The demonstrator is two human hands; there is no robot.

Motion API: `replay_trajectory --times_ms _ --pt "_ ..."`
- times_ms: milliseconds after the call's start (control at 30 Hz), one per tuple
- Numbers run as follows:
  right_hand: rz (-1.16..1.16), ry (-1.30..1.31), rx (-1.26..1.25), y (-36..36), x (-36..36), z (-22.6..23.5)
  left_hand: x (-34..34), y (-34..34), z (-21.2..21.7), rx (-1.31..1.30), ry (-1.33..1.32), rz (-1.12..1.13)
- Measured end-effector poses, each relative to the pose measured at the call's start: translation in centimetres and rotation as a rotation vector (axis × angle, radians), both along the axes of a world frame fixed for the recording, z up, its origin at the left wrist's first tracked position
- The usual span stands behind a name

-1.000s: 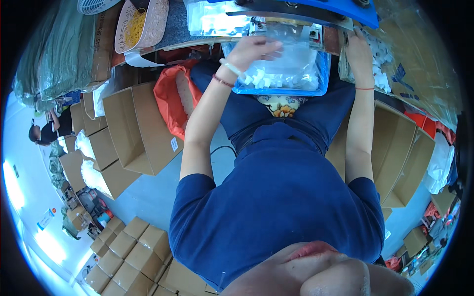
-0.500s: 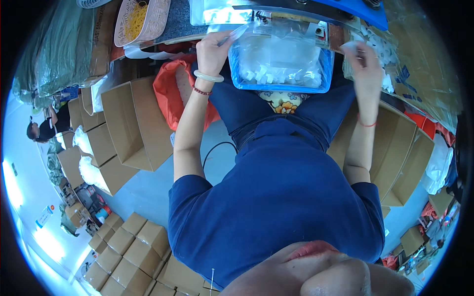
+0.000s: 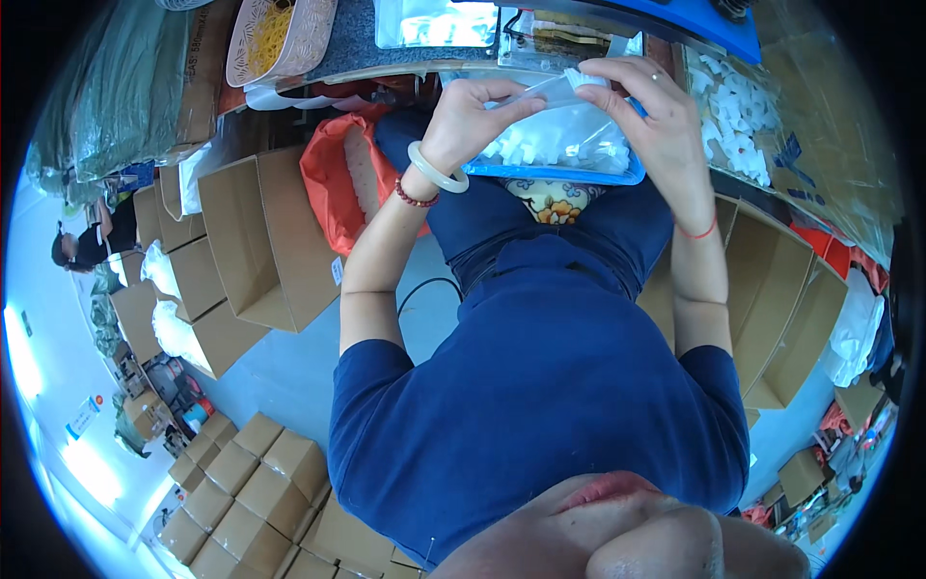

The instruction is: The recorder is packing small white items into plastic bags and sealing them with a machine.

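My left hand (image 3: 473, 124) pinches a small clear plastic bag (image 3: 548, 89) between thumb and fingers. At the bag's other end my right hand (image 3: 654, 108) is closed on a small white ridged piece (image 3: 581, 79), held at the bag's mouth. Whether the piece is partly inside the bag I cannot tell. Below both hands, a blue-rimmed tray (image 3: 579, 178) rests on my lap with several filled clear bags (image 3: 569, 145) of white pieces. Right of my right hand lies a pile of loose white pieces (image 3: 735, 118).
A white basket (image 3: 305, 48) of yellow rubber bands and a stack of clear bags (image 3: 439, 24) are on the bench. A metal-and-blue machine (image 3: 675, 24) stands ahead. An orange sack (image 3: 333, 183) and open cartons (image 3: 260, 241) flank my legs. A person (image 3: 96, 236) is far left.
My right hand has come left from the pile with a white piece to the bag. My left hand has moved right with the bag, and the two hands now meet above the tray.
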State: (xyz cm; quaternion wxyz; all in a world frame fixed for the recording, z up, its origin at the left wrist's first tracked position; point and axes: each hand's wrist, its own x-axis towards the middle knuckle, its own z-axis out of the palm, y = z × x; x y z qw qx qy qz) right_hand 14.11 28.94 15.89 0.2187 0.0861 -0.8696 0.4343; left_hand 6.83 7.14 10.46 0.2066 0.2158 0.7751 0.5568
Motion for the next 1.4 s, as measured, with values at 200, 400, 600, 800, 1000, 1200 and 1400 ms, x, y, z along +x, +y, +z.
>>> replay_trajectory --times_ms 200,400,600,800,1000,1200,1400 --pt "0.328 -0.302 0.276 2.8 -1.1 -1.3 -0.3 0.7 -1.6 0.118 -0.552 -0.384" --pt "-0.207 -0.246 0.244 5.5 -0.4 -3.6 -2.3 3.3 -5.6 0.521 -0.935 -0.166" --pt "-0.608 -0.227 0.772 11.8 -0.2 -9.4 -4.0 5.0 -5.8 0.523 -0.99 -0.086" --pt "-0.645 -0.267 0.758 11.9 -1.1 -9.0 -6.3 1.4 -5.2 -0.072 -0.057 0.141" --pt "-0.648 -0.178 0.531 12.0 0.6 -8.2 -8.3 -3.8 -10.9 -0.49 1.053 0.09" --pt "-0.387 -0.196 0.023 6.0 4.0 -4.0 -3.5 -5.6 -7.6 -0.273 0.774 0.318" --pt "-0.031 -0.311 -0.276 -1.3 2.5 -3.9 -0.9 -3.0 -2.1 -0.023 0.179 0.288"
